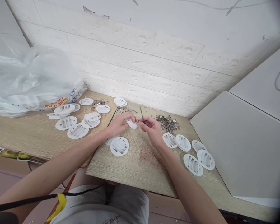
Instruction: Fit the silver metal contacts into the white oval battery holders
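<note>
**Left hand (pixel 119 123) holding a small white plastic disc (pixel 131 124) beside a tool-holding right hand (pixel 153 128)**

The left hand is pinching the disc at its fingertips, tilting it and partly covering it. The disc is looking smooth, matte and round-edged; its finer details are too small to tell. Just beside it, the right hand is gripping a thin tool with a dark metal shaft and blue handle (pixel 142 114), its shaft pointing upward. Nearer the body from the left hand, a round white plastic disc with parallel grooves (pixel 119 146) is lying flat, showing small slots and metal bits. Beyond the right hand, a heap of small silvery metal pieces (pixel 168 123) is resting on the pale wood-grain tabletop (pixel 130 169).
</note>
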`<action>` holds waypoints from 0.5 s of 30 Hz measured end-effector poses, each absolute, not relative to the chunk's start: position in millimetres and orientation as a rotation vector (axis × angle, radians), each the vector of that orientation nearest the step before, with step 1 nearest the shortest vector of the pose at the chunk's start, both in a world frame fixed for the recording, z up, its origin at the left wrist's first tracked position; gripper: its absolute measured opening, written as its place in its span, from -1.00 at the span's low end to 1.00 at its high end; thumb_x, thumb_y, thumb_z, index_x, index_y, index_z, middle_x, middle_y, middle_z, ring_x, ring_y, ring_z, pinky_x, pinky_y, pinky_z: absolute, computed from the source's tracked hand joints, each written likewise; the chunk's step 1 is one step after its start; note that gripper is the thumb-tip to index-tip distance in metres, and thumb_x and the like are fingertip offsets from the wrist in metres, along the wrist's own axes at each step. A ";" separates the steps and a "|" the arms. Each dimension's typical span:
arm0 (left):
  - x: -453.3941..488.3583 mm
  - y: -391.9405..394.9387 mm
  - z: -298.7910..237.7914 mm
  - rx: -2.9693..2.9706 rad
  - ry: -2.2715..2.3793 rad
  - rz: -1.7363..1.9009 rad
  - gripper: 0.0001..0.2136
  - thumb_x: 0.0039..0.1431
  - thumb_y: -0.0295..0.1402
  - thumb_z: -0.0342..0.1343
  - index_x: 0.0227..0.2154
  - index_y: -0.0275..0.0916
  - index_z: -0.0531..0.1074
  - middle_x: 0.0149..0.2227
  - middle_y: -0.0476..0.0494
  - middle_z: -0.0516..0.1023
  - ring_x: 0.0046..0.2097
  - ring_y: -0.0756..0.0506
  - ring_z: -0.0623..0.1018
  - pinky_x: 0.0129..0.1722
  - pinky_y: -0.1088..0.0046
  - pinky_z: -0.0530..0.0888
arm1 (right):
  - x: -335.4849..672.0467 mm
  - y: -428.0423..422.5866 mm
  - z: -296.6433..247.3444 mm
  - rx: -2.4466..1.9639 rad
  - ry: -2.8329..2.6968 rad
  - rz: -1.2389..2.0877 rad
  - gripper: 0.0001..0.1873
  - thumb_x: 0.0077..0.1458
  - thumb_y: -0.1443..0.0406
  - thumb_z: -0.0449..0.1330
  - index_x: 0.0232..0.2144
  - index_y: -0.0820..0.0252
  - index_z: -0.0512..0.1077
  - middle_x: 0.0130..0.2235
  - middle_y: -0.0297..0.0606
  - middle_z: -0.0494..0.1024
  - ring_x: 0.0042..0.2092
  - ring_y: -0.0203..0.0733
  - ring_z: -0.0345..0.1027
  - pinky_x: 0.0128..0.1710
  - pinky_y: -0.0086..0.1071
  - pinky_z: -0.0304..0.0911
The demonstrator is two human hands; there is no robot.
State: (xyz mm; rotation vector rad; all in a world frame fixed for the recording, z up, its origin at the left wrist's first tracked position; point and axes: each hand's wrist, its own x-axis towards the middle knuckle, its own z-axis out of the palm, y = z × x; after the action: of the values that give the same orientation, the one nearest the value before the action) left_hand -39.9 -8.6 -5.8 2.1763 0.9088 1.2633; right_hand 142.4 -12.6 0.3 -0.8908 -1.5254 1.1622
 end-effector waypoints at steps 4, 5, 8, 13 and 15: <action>-38.4 -8.2 -7.7 2.219 0.906 1.247 -0.91 0.14 -0.37 0.03 -0.39 -0.25 0.41 -0.26 -0.13 0.54 -0.18 -0.08 0.50 -0.11 0.35 0.40 | 137.4 -14.8 -2.3 -0.872 -1.607 1.166 -0.75 -0.12 0.13 0.33 -0.40 0.16 0.50 -0.34 -0.27 0.55 -0.32 -0.23 0.35 -0.29 -0.33 0.25; -38.2 -8.0 -8.3 2.225 0.911 1.242 -0.91 0.14 -0.37 0.04 -0.39 -0.25 0.41 -0.26 -0.13 0.54 -0.18 -0.09 0.51 -0.11 0.35 0.40 | 137.0 -14.8 -2.8 -0.873 -1.619 1.155 -0.75 -0.12 0.14 0.33 -0.40 0.16 0.51 -0.33 -0.26 0.56 -0.31 -0.22 0.36 -0.26 -0.31 0.26; -37.8 -7.4 -9.3 2.228 0.923 1.231 -0.90 0.15 -0.38 0.03 -0.38 -0.25 0.43 -0.26 -0.12 0.54 -0.18 -0.08 0.51 -0.11 0.35 0.40 | 137.8 -14.1 -3.4 -0.873 -1.609 1.167 -0.76 -0.12 0.15 0.34 -0.40 0.17 0.52 -0.33 -0.27 0.57 -0.29 -0.21 0.38 -0.22 -0.30 0.27; -38.5 -6.1 -11.4 2.214 0.914 1.253 -0.91 0.14 -0.41 0.04 -0.38 -0.26 0.44 -0.27 -0.13 0.55 -0.20 -0.07 0.52 -0.12 0.37 0.41 | 139.1 -15.0 -2.5 -0.857 -1.587 1.202 -0.78 -0.12 0.18 0.34 -0.40 0.16 0.52 -0.32 -0.28 0.57 -0.28 -0.22 0.39 -0.20 -0.31 0.28; -39.0 -5.3 -13.0 2.208 0.913 1.250 -0.90 0.14 -0.41 0.04 -0.37 -0.26 0.45 -0.24 -0.14 0.55 -0.17 -0.09 0.52 -0.10 0.35 0.41 | 139.0 -15.3 -2.3 -0.866 -1.605 1.190 -0.78 -0.12 0.17 0.34 -0.40 0.16 0.52 -0.32 -0.28 0.56 -0.28 -0.22 0.38 -0.21 -0.31 0.27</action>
State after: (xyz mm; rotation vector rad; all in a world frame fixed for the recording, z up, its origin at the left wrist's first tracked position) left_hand -39.0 -5.3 -13.0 2.2077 0.9133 1.2500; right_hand 139.0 -15.3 -2.3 -0.8656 -1.6050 1.1903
